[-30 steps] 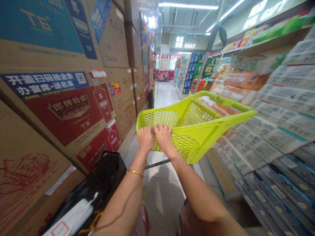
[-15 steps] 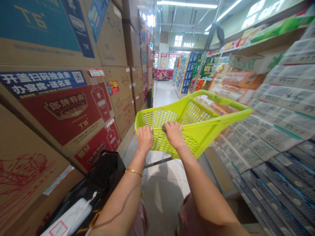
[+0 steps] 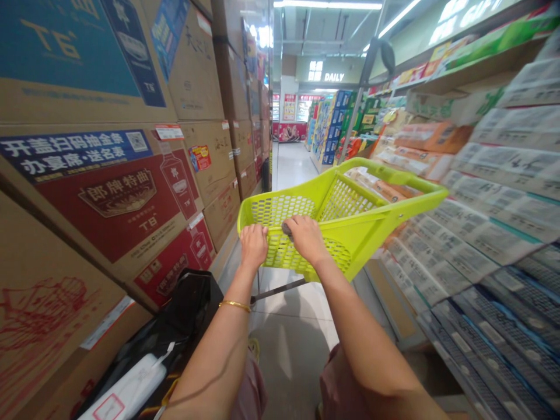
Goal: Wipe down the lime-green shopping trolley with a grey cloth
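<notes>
Left hand (image 3: 254,246) and right hand (image 3: 305,236) are curled around the near edge of the lime-green shopping cart (image 3: 371,233), backs upward, forearms (image 3: 359,326) rising from the bottom of the frame. The cart spreads from the grip toward centre right. At left, a red-printed carton (image 3: 118,216) reads "郎牌特曲 T8"; upper left, a blue-printed carton (image 3: 70,58) reads "T6". Upper centre, a sign (image 3: 333,77) says "DAILY"; upper right, lettering (image 3: 475,17) reads "GIFT", blurred.

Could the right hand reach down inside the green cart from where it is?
Probably yes. The right hand is curled over the green cart at its near edge, and the cart's top is open, so the way in looks free. It would likely have to let go first.
</notes>
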A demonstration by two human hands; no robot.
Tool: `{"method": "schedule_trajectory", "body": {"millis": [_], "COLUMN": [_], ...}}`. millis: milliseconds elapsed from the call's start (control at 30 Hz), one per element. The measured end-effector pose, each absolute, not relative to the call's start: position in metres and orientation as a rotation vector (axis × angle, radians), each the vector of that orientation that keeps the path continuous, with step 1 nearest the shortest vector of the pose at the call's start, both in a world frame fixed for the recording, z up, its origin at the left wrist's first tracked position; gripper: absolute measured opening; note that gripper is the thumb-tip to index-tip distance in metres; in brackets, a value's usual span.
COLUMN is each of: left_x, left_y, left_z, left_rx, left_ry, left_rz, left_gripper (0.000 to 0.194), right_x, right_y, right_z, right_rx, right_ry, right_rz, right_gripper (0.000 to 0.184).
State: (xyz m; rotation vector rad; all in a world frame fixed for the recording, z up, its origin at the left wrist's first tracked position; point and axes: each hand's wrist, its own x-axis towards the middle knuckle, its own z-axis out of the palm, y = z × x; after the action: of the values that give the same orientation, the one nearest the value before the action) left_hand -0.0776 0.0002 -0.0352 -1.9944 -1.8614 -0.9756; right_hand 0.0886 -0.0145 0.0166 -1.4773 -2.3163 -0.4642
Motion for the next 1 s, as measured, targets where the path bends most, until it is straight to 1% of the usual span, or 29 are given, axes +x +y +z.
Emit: {"method": "schedule_trajectory", "body": {"millis": [200, 300, 400, 467, 633, 767, 1000], "left_x": [-0.070, -0.057, -0.037, -0.025, -0.015, -0.022, -0.022], "left_y": [-0.006, -0.012, -0.014, -0.012, -0.009, -0.011, -0.011], "left_z": [-0.028, -0.021, -0.017, -0.017, -0.018, -0.017, -0.019], "left_rx": [-1.916, -1.964, -2.170, -2.207, -2.143, -2.214, -2.199], "left_ry": [-1.888, -1.753, -1.600, -1.617, -1.774, -1.709, -1.701], "left_rz": [-1.023, -1.070, -1.049, -1.039, -1.032, -0.975, -0.982], "left_gripper": [0.026, 0.025, 0.027, 0.027, 0.027, 0.030, 0.031], "right_x": [0.114, 0.106, 0.097, 0.092, 0.089, 0.104, 0.149], "right_y": [-0.014, -0.016, -0.018, -0.019, -0.020, -0.021, -0.026], "right_z": [0.020, 0.017, 0.013, 0.011, 0.007, 0.008, 0.020], "right_rx": [-1.563, -1.564, -1.558, -1.551, -1.481, -1.430, -1.543], "right_ry": [-2.262, -2.219, -2.165, -2.136, -2.160, -2.206, -2.129], "right_rz": [-0.494, -0.502, -0.499, -0.491, -0.493, -0.530, -0.555], "right_gripper": [0.030, 0.031, 0.034, 0.035, 0.030, 0.028, 0.029]}}
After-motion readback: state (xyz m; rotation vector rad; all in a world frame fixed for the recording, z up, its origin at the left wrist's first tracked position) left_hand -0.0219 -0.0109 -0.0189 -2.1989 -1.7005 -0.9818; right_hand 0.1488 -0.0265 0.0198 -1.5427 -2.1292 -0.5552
